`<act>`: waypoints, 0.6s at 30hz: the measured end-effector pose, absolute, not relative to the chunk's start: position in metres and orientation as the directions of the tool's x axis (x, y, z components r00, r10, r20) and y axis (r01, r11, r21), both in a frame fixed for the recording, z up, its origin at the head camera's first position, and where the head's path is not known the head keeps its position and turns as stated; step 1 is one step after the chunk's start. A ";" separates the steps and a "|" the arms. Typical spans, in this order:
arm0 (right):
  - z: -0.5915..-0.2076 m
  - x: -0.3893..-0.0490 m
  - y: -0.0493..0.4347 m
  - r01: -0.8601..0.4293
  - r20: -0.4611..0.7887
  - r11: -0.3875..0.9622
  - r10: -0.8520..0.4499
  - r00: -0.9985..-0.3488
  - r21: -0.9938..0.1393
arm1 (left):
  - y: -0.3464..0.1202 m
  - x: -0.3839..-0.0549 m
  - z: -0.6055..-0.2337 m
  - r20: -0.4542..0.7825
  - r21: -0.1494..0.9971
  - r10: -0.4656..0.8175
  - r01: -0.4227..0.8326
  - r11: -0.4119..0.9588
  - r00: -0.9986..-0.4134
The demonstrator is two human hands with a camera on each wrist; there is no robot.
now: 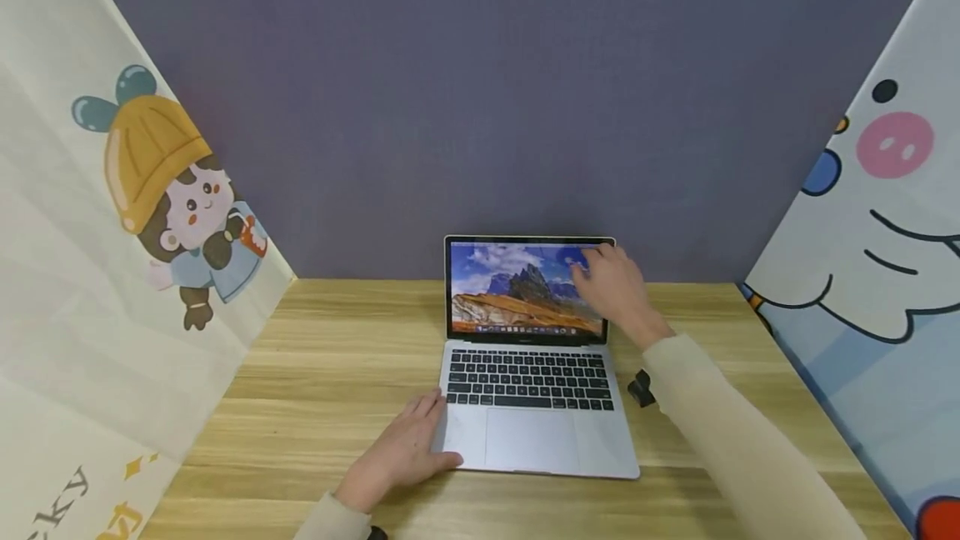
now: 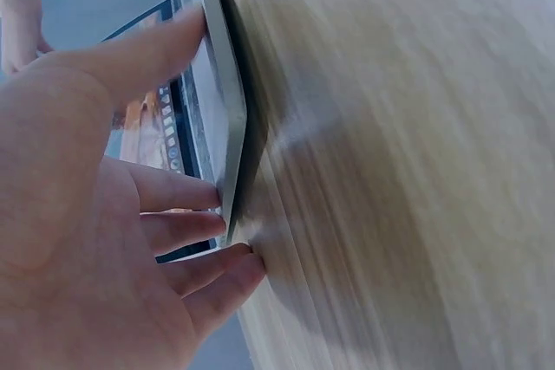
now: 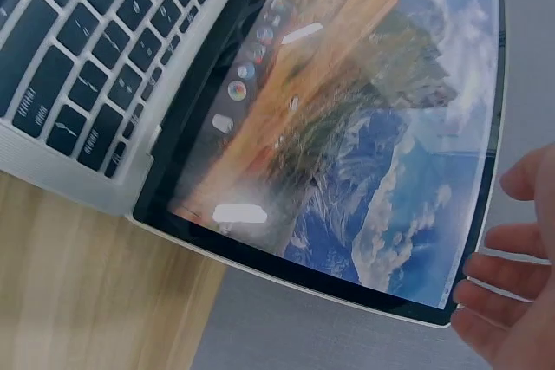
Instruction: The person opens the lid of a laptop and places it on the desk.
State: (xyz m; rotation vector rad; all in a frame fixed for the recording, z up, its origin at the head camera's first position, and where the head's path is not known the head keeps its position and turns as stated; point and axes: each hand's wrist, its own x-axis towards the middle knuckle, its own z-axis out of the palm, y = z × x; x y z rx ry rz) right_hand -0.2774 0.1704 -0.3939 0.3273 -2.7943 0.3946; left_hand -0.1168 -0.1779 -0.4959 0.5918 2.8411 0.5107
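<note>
A silver laptop [image 1: 536,440] stands unfolded on the wooden table, its screen [image 1: 517,286] lit with a mountain picture. My left hand [image 1: 405,444] rests at the laptop's front left corner. In the left wrist view, its thumb and some fingertips touch the base's edge [image 2: 232,119], with fairly straight fingers. Up at the screen's top right corner is my right hand [image 1: 617,286]. The right wrist view shows its fingertips [image 3: 473,266] at the lid's rim, the thumb apart from the other fingers; whether they press on the lid, I cannot tell.
The wooden table [image 1: 337,357] reaches back to a grey-blue panel [image 1: 450,90]. Cartoon-printed sheets [image 1: 67,273] stand at the left and right sides. A small black object [image 1: 641,388] shows beside the right sleeve [image 1: 720,432].
</note>
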 end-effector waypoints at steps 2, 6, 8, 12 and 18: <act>-0.396 -0.270 0.172 -0.269 0.320 0.931 -0.183 -0.929 -0.247 | -0.177 -0.117 -0.496 -0.114 0.378 0.409 0.341 0.860 -0.905; -0.400 -0.253 0.178 -0.270 0.314 0.922 -0.178 -0.933 -0.279 | -0.176 -0.119 -0.498 -0.103 0.383 0.409 0.344 0.858 -0.907; -0.402 -0.245 0.181 -0.273 0.323 0.916 -0.174 -0.930 -0.294 | -0.175 -0.120 -0.499 -0.096 0.378 0.413 0.351 0.857 -0.906; -0.407 -0.227 0.185 -0.301 0.365 0.908 -0.185 -0.912 -0.292 | -0.175 -0.121 -0.499 -0.087 0.377 0.413 0.354 0.856 -0.906; -0.422 -0.199 0.186 -0.323 0.387 0.910 -0.208 -0.899 -0.261 | -0.174 -0.121 -0.497 -0.069 0.392 0.402 0.345 0.853 -0.913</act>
